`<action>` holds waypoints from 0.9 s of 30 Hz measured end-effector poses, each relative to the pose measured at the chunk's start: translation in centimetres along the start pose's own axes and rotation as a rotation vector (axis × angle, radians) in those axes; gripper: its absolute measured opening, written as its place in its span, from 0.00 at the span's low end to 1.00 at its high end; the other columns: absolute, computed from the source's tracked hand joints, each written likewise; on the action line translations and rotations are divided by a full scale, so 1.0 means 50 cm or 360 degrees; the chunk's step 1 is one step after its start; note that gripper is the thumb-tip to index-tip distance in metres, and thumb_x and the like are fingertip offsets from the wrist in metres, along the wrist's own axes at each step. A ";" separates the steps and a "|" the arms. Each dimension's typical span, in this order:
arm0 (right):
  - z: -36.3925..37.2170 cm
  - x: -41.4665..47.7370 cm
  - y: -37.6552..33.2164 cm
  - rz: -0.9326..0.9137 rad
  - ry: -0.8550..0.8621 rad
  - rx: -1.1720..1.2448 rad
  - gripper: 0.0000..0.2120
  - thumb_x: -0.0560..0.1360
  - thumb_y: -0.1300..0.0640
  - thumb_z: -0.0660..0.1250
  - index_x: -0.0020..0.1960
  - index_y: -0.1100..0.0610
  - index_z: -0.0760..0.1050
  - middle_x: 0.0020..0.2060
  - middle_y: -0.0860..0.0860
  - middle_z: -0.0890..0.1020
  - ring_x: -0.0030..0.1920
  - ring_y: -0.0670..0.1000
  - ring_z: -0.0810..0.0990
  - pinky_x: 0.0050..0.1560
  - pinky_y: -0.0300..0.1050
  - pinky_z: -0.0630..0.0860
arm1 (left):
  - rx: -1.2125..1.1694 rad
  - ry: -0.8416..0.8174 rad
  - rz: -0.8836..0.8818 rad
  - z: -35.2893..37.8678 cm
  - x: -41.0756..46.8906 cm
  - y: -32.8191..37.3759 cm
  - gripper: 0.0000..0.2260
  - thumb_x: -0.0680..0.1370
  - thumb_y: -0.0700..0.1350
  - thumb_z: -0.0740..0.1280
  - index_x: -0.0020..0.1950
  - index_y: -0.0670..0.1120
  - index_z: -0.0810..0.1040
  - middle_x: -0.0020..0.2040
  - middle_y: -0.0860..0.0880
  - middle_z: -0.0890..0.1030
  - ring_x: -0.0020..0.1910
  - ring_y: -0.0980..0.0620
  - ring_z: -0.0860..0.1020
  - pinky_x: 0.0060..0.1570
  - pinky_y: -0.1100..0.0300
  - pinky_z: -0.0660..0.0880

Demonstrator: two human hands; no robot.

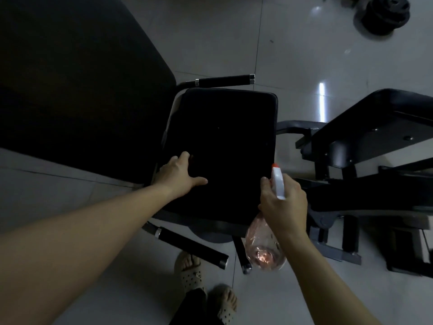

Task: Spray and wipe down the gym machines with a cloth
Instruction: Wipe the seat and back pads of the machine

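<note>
Left hand reaches forward and rests palm-down on the black seat pad, thumb out. Its fingertips are lost in the dark, so I cannot tell whether it holds a cloth. Right hand grips the neck of the spray bottle, just right of the pad, nozzle pointing ahead. Bottle is clear with a pinkish tint, white trigger and orange tip; fill level unclear. Pad is matte and dark.

The right hand hides the neck of the spray bottle.
</note>
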State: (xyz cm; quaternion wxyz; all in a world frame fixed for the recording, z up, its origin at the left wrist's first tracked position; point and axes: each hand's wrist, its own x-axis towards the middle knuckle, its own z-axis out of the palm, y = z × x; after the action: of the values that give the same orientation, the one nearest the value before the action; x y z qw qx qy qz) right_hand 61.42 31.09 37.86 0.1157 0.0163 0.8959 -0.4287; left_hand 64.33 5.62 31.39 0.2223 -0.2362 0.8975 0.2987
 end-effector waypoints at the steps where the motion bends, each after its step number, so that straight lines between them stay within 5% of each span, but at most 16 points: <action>1: -0.001 -0.006 0.006 0.0015 -0.0023 0.0020 0.12 0.78 0.50 0.64 0.40 0.55 0.74 0.31 0.55 0.78 0.31 0.60 0.79 0.32 0.63 0.78 | -0.0032 0.0049 0.0001 0.012 -0.014 -0.005 0.32 0.72 0.66 0.73 0.67 0.51 0.67 0.60 0.46 0.74 0.58 0.42 0.77 0.53 0.45 0.79; 5: 0.009 -0.022 0.009 0.0021 -0.0114 0.0005 0.13 0.74 0.45 0.62 0.40 0.55 0.73 0.31 0.55 0.78 0.31 0.61 0.78 0.32 0.64 0.78 | -0.0209 0.0152 -0.0039 0.044 -0.063 -0.050 0.30 0.72 0.66 0.73 0.66 0.51 0.69 0.57 0.51 0.74 0.54 0.49 0.77 0.49 0.52 0.77; 10: 0.041 -0.023 -0.015 -0.0035 -0.0177 -0.0028 0.12 0.77 0.48 0.63 0.41 0.56 0.73 0.32 0.56 0.78 0.31 0.61 0.78 0.31 0.62 0.77 | -0.0272 -0.0044 -0.0087 0.043 -0.063 -0.098 0.36 0.67 0.65 0.79 0.66 0.53 0.67 0.58 0.54 0.73 0.56 0.50 0.77 0.44 0.58 0.74; 27: 0.185 -0.024 -0.109 -0.0290 -0.0412 -0.0150 0.10 0.80 0.53 0.65 0.43 0.57 0.73 0.32 0.56 0.77 0.30 0.57 0.75 0.31 0.57 0.74 | -0.0023 -0.0151 -0.0204 0.054 -0.031 -0.089 0.41 0.68 0.62 0.78 0.74 0.53 0.61 0.69 0.46 0.73 0.63 0.43 0.77 0.55 0.44 0.80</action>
State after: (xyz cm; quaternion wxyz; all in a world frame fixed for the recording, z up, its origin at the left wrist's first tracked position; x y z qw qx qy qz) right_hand 63.67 20.58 36.68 0.1915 -0.1260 0.8904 -0.3933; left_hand 68.72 4.65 28.35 0.2815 -0.2803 0.8669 0.3012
